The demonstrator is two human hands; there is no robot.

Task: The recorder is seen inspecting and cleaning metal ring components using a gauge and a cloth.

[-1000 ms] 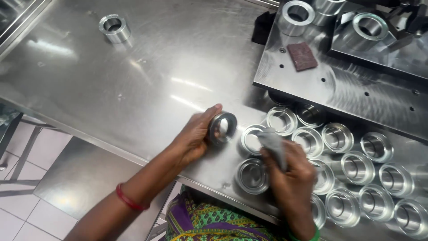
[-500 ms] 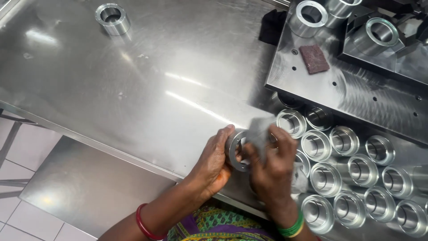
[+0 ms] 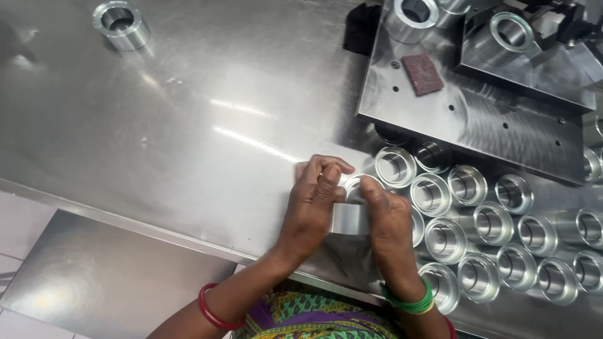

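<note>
The steel table point(image 3: 188, 125) carries everything here. On its far right sits a thick drilled metal plate point(image 3: 477, 107) with a small reddish-brown pad point(image 3: 422, 73) lying on it and two big rings at its top edge.

In front of the plate stand the metal rings point(image 3: 477, 207), packed in rows — about eighteen show, some cut off by the frame edge. One more ring point(image 3: 120, 24) stands alone at the far left corner, well apart.

Both hands meet at the near table edge on a single ring point(image 3: 350, 216): the left hand point(image 3: 311, 207) curls its fingers over its top, the right hand point(image 3: 386, 220) presses its side — both closed on it. By my reading, this piece is mid-handling; which standing rings are finished cannot be told.
</note>
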